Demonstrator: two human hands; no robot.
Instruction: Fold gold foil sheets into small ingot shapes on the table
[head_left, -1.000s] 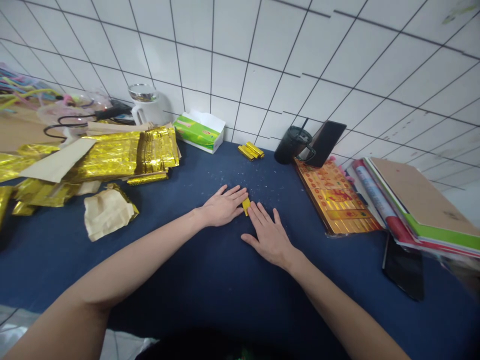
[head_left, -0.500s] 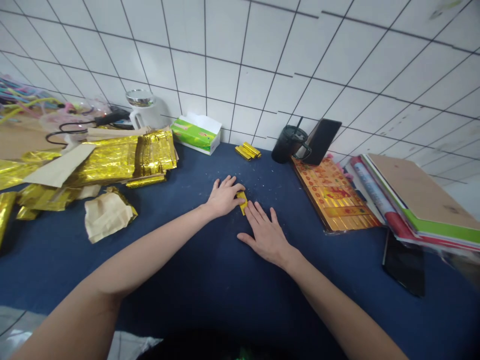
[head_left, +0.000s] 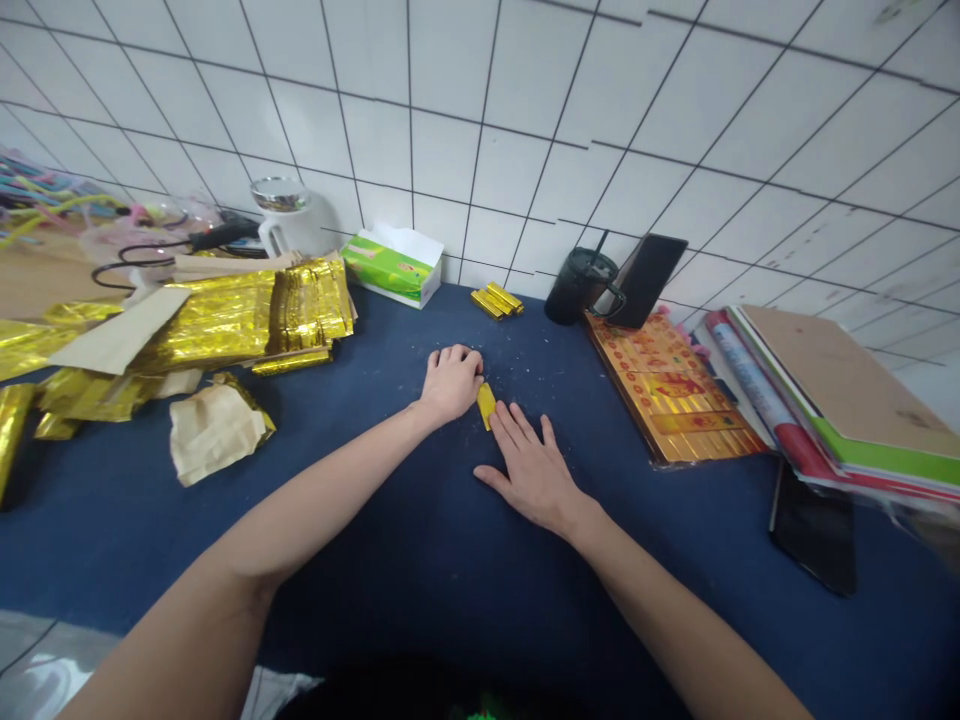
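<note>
Left hand (head_left: 450,385) curled into a loose fist, holding nothing; right hand (head_left: 532,475) flat, fingers spread, empty. One gold folded piece (head_left: 486,405) lies between them on blue cloth (head_left: 420,580) (just beside the fist). Farther: three gold sticks (head_left: 496,300), one tissue box (head_left: 390,268).

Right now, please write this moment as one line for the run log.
left hand: curled beside folded gold foil piece | right hand: flat on navy table surface, fingers near piece
</note>
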